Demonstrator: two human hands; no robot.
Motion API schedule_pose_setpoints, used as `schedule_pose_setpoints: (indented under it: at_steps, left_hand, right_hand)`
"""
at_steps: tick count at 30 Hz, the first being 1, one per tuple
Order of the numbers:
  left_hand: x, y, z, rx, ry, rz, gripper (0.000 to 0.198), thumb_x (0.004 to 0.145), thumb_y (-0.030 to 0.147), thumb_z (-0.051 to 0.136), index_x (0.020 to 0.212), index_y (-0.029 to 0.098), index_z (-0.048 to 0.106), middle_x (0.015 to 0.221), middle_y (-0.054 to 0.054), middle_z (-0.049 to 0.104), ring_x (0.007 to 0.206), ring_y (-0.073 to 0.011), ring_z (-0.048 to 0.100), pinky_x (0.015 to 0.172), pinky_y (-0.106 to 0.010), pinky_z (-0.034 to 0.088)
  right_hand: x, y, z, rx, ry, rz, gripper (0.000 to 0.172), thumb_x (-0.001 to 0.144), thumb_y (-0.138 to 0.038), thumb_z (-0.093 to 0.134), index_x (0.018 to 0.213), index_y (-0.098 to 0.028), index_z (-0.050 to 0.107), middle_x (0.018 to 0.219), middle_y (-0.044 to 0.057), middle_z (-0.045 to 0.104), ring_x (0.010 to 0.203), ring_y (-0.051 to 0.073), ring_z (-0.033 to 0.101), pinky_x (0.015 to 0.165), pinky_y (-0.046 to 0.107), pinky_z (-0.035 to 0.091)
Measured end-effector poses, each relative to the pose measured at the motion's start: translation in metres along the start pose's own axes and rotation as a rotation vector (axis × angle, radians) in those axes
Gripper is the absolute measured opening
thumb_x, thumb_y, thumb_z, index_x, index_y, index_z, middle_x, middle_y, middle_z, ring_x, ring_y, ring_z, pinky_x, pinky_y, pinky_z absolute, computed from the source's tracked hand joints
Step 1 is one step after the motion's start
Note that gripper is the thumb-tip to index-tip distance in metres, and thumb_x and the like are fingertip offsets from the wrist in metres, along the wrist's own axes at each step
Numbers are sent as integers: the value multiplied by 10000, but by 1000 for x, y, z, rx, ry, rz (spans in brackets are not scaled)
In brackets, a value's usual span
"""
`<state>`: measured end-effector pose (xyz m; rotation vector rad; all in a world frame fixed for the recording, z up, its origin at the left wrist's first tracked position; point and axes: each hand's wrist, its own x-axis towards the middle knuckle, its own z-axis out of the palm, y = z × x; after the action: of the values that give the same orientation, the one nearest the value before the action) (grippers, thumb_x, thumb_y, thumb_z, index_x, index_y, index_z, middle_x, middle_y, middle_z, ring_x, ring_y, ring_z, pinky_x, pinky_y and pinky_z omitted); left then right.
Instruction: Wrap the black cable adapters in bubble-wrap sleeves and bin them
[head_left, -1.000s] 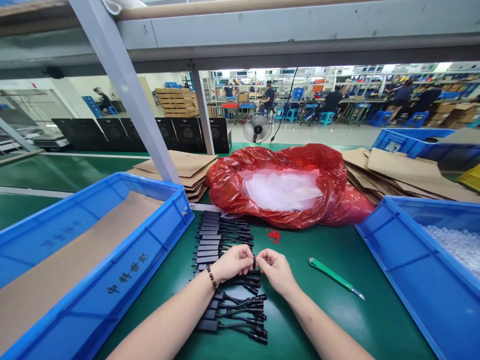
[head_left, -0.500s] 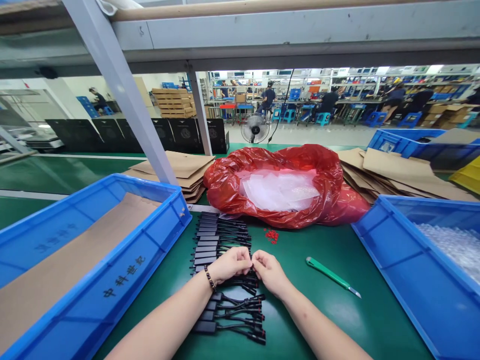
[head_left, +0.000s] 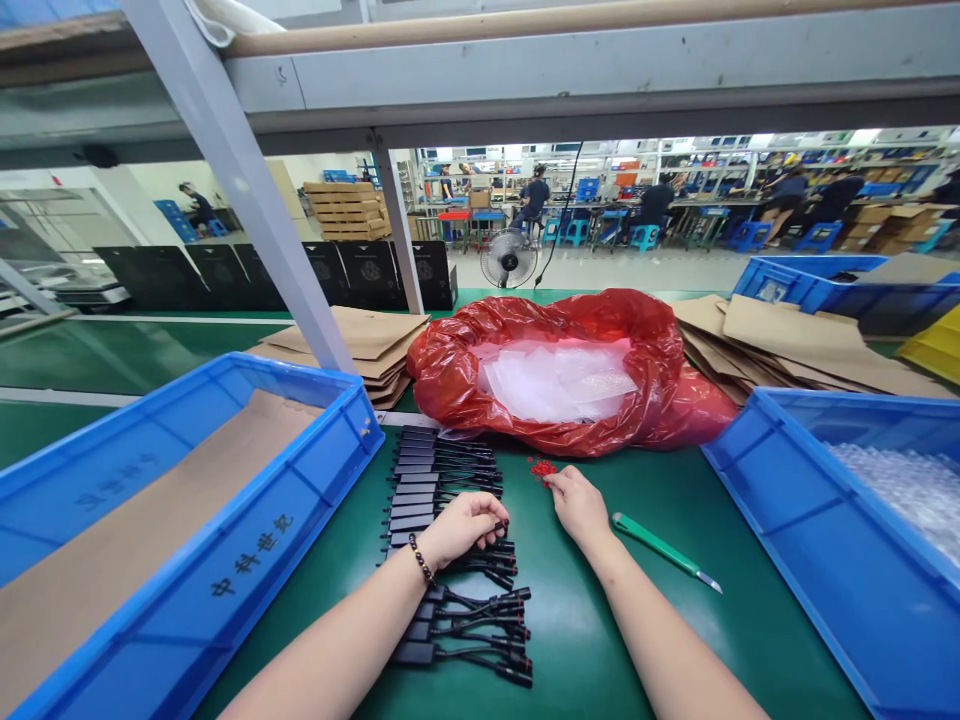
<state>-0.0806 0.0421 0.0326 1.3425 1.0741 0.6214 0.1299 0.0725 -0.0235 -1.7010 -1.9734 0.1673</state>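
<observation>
My left hand [head_left: 466, 527] is closed, its thumb and fingers pinching the black end of a cable connector [head_left: 501, 526]. Beneath it runs a row of black adapter cables [head_left: 414, 508], small flat boxes with short split leads laid side by side; several lead ends carry a red ring. My right hand [head_left: 579, 503] reaches to a small pile of red rings [head_left: 541, 468], fingertips pressed together at its near edge. Whether a ring is between those fingertips is hidden. To the right of that hand lies a green-handled craft knife [head_left: 660, 548], blade toward me.
Blue bins stand at left [head_left: 300, 480] and right [head_left: 795, 520]; the right one holds clear plastic pieces. Behind the cables sits a red plastic bag [head_left: 450, 385] of white sheets, between cardboard stacks [head_left: 375, 335]. A metal post [head_left: 247, 190] slants down at the left. People sit far behind.
My right hand has left the connector beside my left hand and moved forward and right to the red rings. My left hand stays in place, holding the connector end.
</observation>
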Motion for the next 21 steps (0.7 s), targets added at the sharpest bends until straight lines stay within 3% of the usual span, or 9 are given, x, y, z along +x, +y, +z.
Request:
schedule_pose_setpoints:
  at_steps: [2,5,11,16,21]
  left_hand:
    - [-1,2,1,66,36,59,153,625,182,501,730,128,598,663,-31,624,600,-124,559,585,-249,446]
    - [-5,11,-3,183,161,156,188,654,160,471,768,142,620,778,-45,653,767,-155,590,754,-284,454]
    - [-13,40,-40,448,387,213,240,759,250,411,837,159,619,853,-43,657,816,-177,584,767,-296,451]
    - [-16,45,-57,730,295,192,208,750,230,449,794,176,645,856,-41,658,827,-180,580,794,-297,433]
    - [-13,33,-44,989,100,178,188,658,189,573,830,192,650,880,-46,630,913,-224,533,857,-334,396]
  right_hand:
    - [0,-2,-1,-38,-10,1,217,814,-182,449,813,-224,662,805,21,594,692,133,563,594,213,378]
    - [-2,-3,-4,-66,-11,-16,194,805,-171,432,773,-202,621,797,24,579,681,136,551,596,219,368]
    - [-6,-2,-9,91,72,12,134,760,-186,408,690,-192,522,645,6,555,558,129,507,545,227,349]
    - [-6,-4,-12,257,131,-16,159,775,-246,385,691,-202,514,631,8,558,538,132,498,528,231,361]
    - [-6,-4,-12,320,158,-64,208,806,-277,361,726,-202,537,709,36,589,611,151,533,597,251,407]
